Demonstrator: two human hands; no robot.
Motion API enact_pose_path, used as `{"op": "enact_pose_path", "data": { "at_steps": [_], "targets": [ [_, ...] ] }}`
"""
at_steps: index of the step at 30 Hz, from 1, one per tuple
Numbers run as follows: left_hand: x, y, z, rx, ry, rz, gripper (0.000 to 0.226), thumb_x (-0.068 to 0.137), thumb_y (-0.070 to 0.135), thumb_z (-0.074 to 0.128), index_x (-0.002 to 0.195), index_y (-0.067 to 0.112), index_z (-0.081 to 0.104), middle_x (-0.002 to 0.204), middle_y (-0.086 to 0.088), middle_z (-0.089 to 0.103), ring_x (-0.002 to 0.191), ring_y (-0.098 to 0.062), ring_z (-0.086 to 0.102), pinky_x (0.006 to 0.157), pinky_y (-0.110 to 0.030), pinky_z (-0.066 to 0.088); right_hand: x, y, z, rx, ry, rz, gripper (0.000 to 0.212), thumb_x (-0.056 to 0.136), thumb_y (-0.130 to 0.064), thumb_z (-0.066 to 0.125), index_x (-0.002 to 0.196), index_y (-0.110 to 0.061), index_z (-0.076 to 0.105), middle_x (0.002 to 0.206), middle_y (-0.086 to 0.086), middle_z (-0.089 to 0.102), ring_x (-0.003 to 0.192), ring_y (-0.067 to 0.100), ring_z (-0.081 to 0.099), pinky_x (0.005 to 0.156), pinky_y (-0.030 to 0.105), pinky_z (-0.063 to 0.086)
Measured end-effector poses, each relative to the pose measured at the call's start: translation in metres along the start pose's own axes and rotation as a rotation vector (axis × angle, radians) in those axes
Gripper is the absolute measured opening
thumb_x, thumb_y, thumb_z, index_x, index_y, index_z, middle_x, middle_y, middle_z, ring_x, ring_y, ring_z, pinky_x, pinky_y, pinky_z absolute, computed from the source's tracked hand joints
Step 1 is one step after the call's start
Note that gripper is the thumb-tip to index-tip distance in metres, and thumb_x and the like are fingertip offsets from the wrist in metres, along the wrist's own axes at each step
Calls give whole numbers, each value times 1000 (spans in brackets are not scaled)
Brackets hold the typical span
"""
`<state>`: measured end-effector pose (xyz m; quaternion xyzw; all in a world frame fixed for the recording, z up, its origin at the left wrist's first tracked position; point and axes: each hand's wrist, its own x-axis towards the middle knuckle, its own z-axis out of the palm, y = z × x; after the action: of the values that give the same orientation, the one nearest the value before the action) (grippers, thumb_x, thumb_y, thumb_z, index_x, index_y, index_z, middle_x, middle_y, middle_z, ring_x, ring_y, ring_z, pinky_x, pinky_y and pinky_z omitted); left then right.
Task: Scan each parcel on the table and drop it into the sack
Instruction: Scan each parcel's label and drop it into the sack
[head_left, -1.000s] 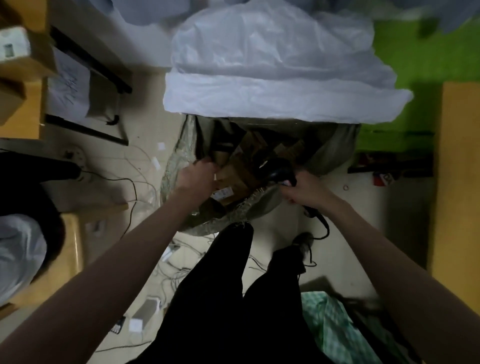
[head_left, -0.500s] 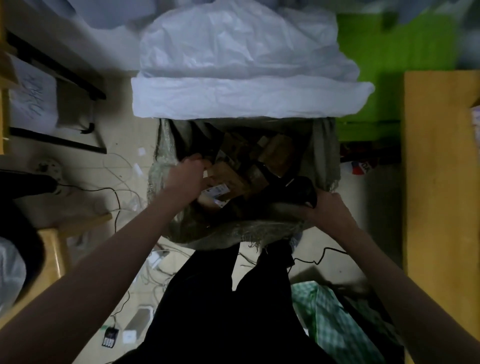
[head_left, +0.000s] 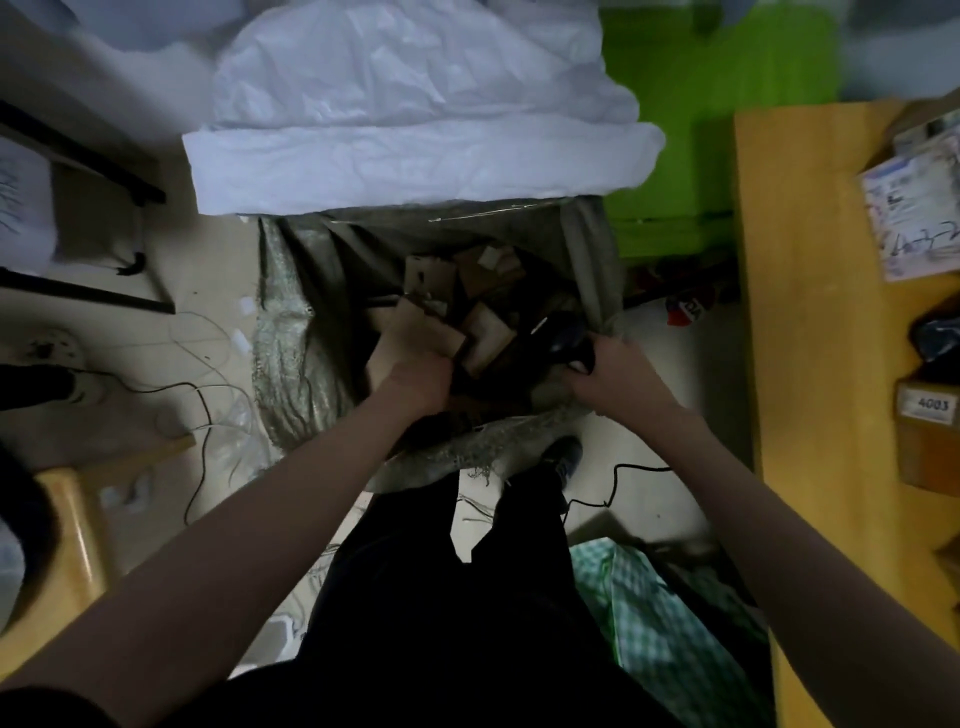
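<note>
A large white crinkled plastic sack lies at the top of the view, its folded rim overhanging the far edge of a grey-green woven sack that stands open on the pale floor. To the right runs a yellow wooden table carrying a white labelled parcel near its far end and a small brown box with a white number label closer in. Inside the woven sack sits a heap of brown cardboard parcels. The left hand reaches into the sack mouth, fingers curled down against a cardboard parcel; whether it grips it cannot be told. The right hand is wrapped around a black handheld barcode scanner at the sack's right rim.
</note>
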<state>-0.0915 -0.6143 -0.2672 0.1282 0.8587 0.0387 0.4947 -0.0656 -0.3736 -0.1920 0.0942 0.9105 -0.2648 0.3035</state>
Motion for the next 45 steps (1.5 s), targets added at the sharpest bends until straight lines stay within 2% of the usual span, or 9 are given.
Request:
{"op": "enact_pose_path", "data": {
  "at_steps": [4, 9, 13, 18, 28, 33, 40, 43, 45],
  "targets": [
    [-20, -10, -24, 47, 68, -93, 35, 103, 15, 43, 134, 7, 56, 137, -15, 56, 122, -32, 56, 91, -33, 44, 2, -1, 3, 36, -62, 27, 20, 88, -24, 64, 76, -13, 52, 70, 5, 53, 72, 25, 54, 63, 29, 38],
    [-53, 4, -51, 99, 158, -100, 42, 100, 21, 48, 142, 17, 51, 142, -12, 53, 126, -33, 54, 98, -43, 49, -13, 0, -8, 206, -118, -5, 19, 87, -25, 63, 84, -6, 61, 82, 14, 69, 79, 32, 68, 73, 45, 58],
    [-76, 54, -82, 189, 253, -37, 37, 100, 29, 49, 134, 17, 58, 136, -14, 58, 123, -35, 57, 96, -42, 48, -35, 7, -36, 269, -43, -67, 13, 85, -23, 65, 75, -16, 61, 71, 6, 66, 73, 28, 70, 65, 33, 55],
    [-87, 142, -112, 259, 328, 77, 34, 99, 33, 50, 126, 15, 62, 130, -12, 62, 120, -34, 60, 94, -39, 48, -74, 61, -85, 403, 52, -22, 17, 84, -21, 63, 86, -4, 66, 73, 12, 73, 48, 22, 68, 43, 24, 48],
    [-67, 387, -86, 529, 294, 432, 41, 99, 39, 52, 133, 17, 59, 136, -11, 59, 125, -29, 57, 98, -36, 49, -218, 262, -146, 686, 347, 306, 18, 93, -22, 62, 96, -4, 65, 83, 9, 75, 57, 23, 69, 58, 36, 57],
    [-54, 481, -66, 614, 208, 574, 51, 101, 41, 52, 147, 20, 47, 150, -6, 48, 135, -27, 48, 105, -38, 44, -270, 325, -144, 869, 517, 456, 11, 94, -17, 63, 99, -8, 63, 85, 11, 75, 53, 19, 66, 49, 28, 53],
    [-20, 570, -58, 762, 163, 679, 49, 101, 40, 53, 144, 17, 49, 142, -6, 52, 123, -26, 55, 89, -37, 50, -284, 363, -143, 1024, 619, 570, 8, 93, -16, 66, 93, -9, 63, 84, 12, 74, 55, 22, 65, 49, 29, 52],
    [4, 599, -58, 758, 164, 700, 18, 98, 34, 55, 110, 20, 55, 110, -7, 56, 95, -22, 57, 75, -34, 45, -282, 370, -145, 1062, 664, 612, 8, 92, -15, 66, 93, -8, 64, 81, 14, 73, 52, 21, 64, 50, 32, 51],
    [22, 617, -59, 772, 175, 729, 19, 96, 38, 55, 104, 20, 58, 102, -3, 61, 84, -21, 58, 72, -36, 53, -280, 374, -147, 1068, 687, 644, 6, 91, -16, 67, 93, -11, 63, 79, 12, 72, 49, 16, 63, 46, 27, 49]
  ]
}}
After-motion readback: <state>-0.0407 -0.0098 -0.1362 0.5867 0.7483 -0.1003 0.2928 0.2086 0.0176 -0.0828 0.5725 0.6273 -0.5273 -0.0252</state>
